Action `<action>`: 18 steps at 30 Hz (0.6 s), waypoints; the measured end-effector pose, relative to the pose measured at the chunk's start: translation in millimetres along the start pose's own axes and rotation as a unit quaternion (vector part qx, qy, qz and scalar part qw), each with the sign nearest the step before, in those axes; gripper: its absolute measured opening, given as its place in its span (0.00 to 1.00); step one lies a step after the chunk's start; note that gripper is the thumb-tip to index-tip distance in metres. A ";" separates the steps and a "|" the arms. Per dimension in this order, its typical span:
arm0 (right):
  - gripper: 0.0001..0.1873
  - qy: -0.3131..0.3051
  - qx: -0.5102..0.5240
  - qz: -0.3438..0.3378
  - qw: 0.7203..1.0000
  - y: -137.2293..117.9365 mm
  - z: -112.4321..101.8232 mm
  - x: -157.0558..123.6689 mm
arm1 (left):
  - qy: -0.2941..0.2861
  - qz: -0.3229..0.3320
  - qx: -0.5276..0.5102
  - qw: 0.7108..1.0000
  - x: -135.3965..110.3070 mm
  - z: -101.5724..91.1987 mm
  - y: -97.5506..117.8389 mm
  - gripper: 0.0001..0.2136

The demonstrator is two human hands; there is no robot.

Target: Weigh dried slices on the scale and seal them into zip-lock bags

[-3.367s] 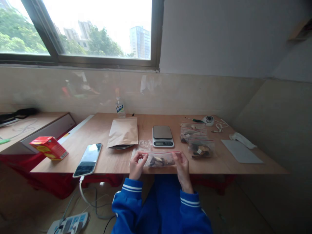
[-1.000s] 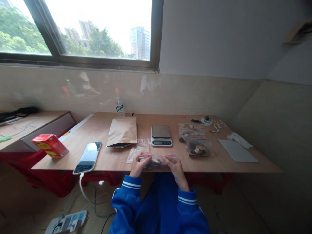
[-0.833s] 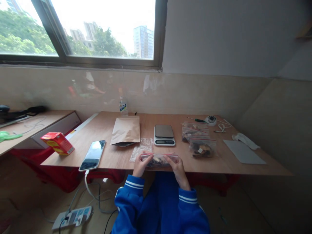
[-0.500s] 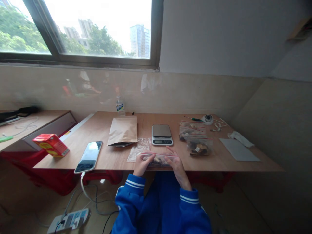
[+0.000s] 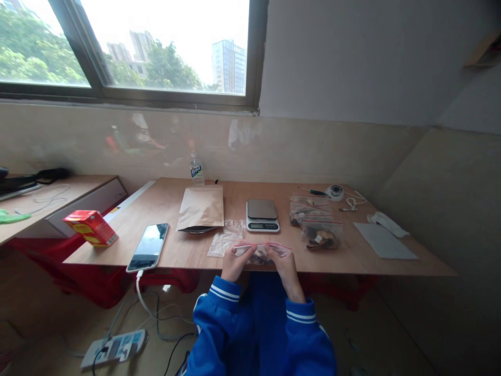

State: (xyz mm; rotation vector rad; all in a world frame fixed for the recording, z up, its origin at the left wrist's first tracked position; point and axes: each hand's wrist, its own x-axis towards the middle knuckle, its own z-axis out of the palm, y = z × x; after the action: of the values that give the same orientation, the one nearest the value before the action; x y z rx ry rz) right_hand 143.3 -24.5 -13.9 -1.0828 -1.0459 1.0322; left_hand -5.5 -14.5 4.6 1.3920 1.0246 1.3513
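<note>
Between my two hands, at the front edge of the table, is a clear zip bag (image 5: 258, 257) with a red seal line and dark and pale dried pieces inside. My left hand (image 5: 237, 260) pinches its top edge on the left. On the right, my right hand (image 5: 282, 261) grips the same edge, thumbs close together near the middle. Just behind my left hand lie flat clear plastic bags (image 5: 227, 237). A kitchen scale (image 5: 262, 215) stands beyond the hands with its pan bare. Right of it are filled zip bags (image 5: 321, 235) holding dark dried pieces.
A brown paper pouch (image 5: 201, 208), a plugged-in phone (image 5: 148, 247) and a red box (image 5: 91, 227) are on the left. A bottle (image 5: 197, 169) stands by the wall. At the right lie a screwdriver (image 5: 319, 192), a white camera (image 5: 335, 192) and white paper (image 5: 383, 241).
My right hand has moved inward, its fingers now closed on the bag's top edge instead of spread. The hands are nearer each other. The view has shifted slightly.
</note>
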 end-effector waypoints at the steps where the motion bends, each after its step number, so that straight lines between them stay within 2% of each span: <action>1: 0.15 0.006 -0.006 -0.001 1.000 -0.5 1.8 -0.6 | 0.007 0.005 0.006 1.000 -1.7 0.6 1.5 0.11; 5: 0.16 0.048 -0.023 -0.017 0.998 -1.1 14.6 -4.3 | 0.033 -0.001 0.015 0.999 -5.1 0.7 4.3 0.12; 7: 0.16 0.049 -0.027 -0.029 0.998 -2.8 16.9 -5.5 | 0.035 0.006 0.017 0.999 -3.9 0.7 3.8 0.12; 9: 0.21 0.076 -0.052 -0.072 0.993 -6.9 12.9 -5.2 | 0.042 0.027 0.030 0.998 -1.5 1.3 2.7 0.12; 11: 0.32 0.143 -0.119 -0.146 0.972 -13.9 5.8 -4.2 | 0.055 0.048 0.053 0.996 0.8 2.7 1.1 0.11; 13: 0.35 0.176 -0.222 -0.225 0.932 -22.4 1.4 -3.3 | 0.059 0.065 0.078 0.993 1.9 4.6 -1.4 0.10; 15: 0.28 0.118 -0.326 -0.275 0.897 -29.7 3.7 -2.5 | 0.054 0.088 0.093 0.990 1.7 6.4 -4.4 0.10; 18: 0.13 -0.003 -0.408 -0.294 0.864 -34.3 15.2 -0.2 | 0.058 0.128 0.107 0.984 -0.1 6.9 -8.2 0.10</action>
State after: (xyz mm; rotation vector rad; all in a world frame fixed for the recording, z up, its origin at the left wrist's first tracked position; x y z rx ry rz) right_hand 132.7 -27.7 22.0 -1.2779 -1.7516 0.0562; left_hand 1.7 -13.1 -3.3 1.6667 1.1231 1.5591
